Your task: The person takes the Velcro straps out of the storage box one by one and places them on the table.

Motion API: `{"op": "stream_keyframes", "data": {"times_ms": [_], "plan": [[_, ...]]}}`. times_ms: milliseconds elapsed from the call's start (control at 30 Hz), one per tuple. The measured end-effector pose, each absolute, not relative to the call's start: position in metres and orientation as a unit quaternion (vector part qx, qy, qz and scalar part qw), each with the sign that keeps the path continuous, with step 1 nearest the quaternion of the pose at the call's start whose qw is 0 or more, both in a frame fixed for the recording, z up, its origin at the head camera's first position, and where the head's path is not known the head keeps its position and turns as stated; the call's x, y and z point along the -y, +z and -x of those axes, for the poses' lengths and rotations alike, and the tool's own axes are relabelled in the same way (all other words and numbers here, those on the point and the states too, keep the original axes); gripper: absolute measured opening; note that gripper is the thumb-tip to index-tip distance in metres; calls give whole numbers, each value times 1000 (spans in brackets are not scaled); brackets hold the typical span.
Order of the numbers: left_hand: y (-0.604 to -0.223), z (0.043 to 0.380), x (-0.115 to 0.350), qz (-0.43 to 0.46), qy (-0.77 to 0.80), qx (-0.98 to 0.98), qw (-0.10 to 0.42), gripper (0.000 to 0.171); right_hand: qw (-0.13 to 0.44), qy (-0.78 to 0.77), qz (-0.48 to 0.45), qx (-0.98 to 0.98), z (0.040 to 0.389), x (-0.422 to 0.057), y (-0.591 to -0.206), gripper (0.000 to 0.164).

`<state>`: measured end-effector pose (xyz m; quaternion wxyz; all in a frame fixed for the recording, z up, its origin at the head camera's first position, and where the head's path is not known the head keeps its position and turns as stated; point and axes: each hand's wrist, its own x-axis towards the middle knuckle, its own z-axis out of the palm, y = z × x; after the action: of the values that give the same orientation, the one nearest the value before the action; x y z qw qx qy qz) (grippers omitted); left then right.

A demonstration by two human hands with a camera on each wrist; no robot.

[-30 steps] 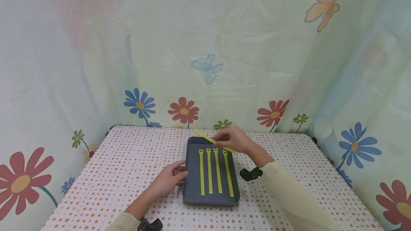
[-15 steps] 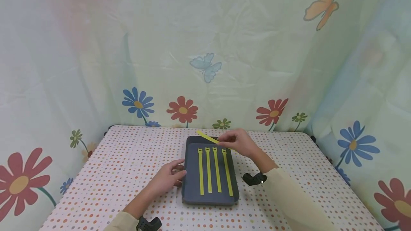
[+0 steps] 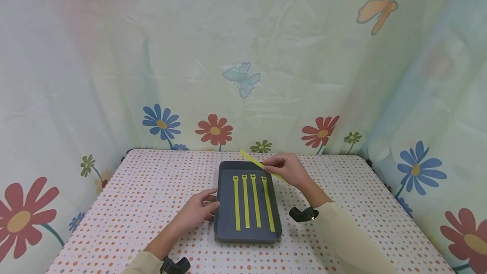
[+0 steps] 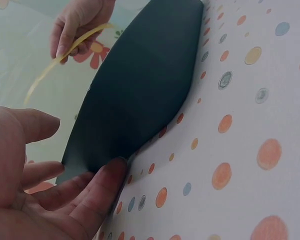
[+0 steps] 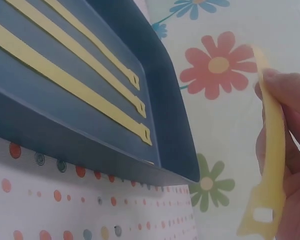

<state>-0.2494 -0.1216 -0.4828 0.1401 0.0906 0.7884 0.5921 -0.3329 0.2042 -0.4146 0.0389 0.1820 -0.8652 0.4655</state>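
Several yellow hook-and-loop cable ties [image 3: 246,202] lie side by side, lengthwise, in a dark blue-grey tray [image 3: 225,219], their slotted heads at its far end. My right hand [image 3: 288,170] pinches another yellow cable tie [image 3: 252,159] between thumb and fingers above the tray's far right corner. In the right wrist view, the slotted head of this held cable tie [image 5: 274,145] points downward. At the tray's left side, my left hand [image 3: 195,210] has its fingers loosely bent. Its fingertips are right at the tray's outer wall [image 4: 135,75] in the left wrist view.
The tray stands on a table [image 3: 160,181] covered with a dotted cloth. Behind the table hangs a curtain [image 3: 304,54] printed with flowers and butterflies. Each wrist wears a black device, such as the right wrist camera [image 3: 303,214].
My right hand has shifted slightly right and down, carrying the pinched cable tie. The left hand stays beside the tray. The whole head view has drifted a little.
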Motion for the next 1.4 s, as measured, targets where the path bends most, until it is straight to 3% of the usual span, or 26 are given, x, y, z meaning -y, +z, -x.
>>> {"op": "stream_keyframes", "data": {"times_ms": [933,1400], "plan": [[-483,249,122,-97,591,-789,140,61,101,498,-99,855,324,-210,-424,19],[-482,248,123,-91,593,-788,142,60,111,575,-63,808,317,-207,-427,29]]}}
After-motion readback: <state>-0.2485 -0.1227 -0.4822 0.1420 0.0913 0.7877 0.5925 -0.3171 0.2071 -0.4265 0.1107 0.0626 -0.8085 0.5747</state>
